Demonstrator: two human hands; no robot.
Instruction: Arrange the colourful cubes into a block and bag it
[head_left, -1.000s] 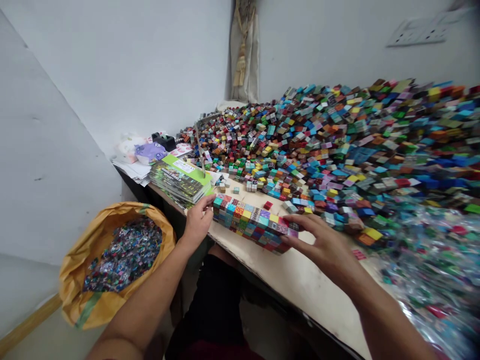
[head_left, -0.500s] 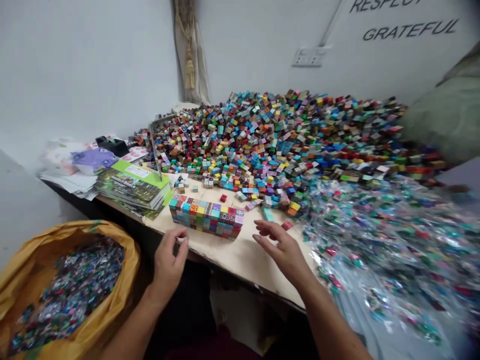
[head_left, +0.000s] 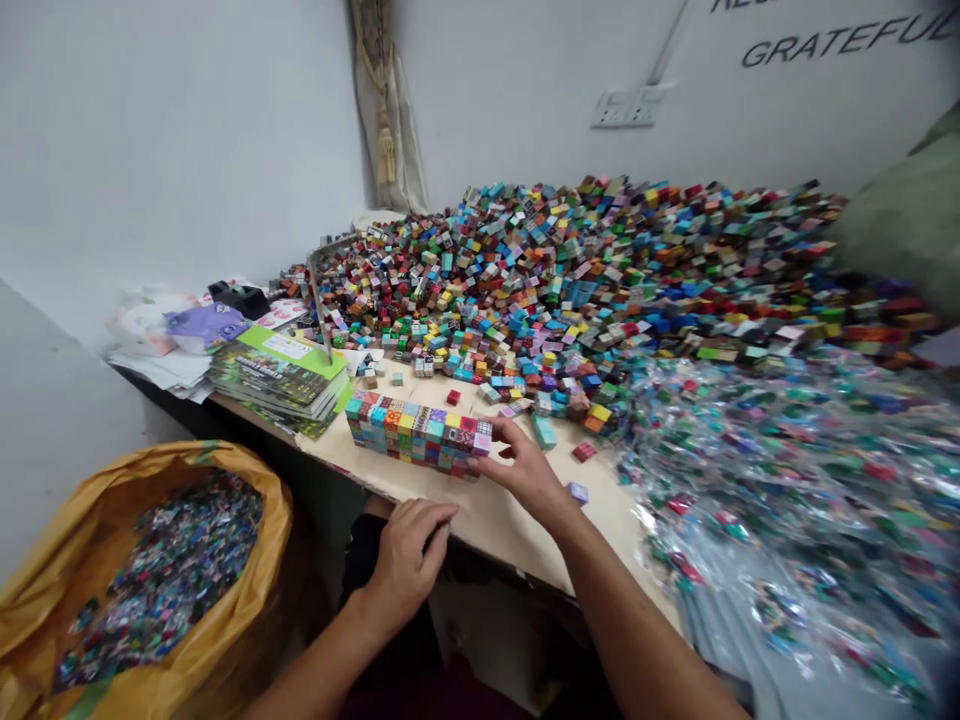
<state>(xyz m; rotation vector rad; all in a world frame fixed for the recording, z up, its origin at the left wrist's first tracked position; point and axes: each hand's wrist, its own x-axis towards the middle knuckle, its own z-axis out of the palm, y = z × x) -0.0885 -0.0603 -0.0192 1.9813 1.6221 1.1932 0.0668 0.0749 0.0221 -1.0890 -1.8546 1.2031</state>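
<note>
A brick-shaped block of small coloured cubes [head_left: 412, 432] lies on the tan table top [head_left: 510, 520] near its front edge. My right hand [head_left: 525, 468] has its fingers spread against the block's right end, thumb on the top edge. My left hand [head_left: 409, 555] hangs at the table's front edge below the block, fingers curled in; what it holds, if anything, is hidden. A few loose cubes [head_left: 543, 432] lie just right of my right hand.
A huge heap of coloured cubes [head_left: 600, 270] fills the table's back. Clear plastic packets [head_left: 772, 470] pile up at the right. A yellow sack [head_left: 247, 610] of packets stands at lower left. Green booklets [head_left: 281, 372] are stacked left of the block. Another person's greenish sleeve [head_left: 907, 220] enters at far right.
My right hand has moved left onto the block's right end. My left hand has come away from the block's left end and dropped to the table edge. The view has swung right.
</note>
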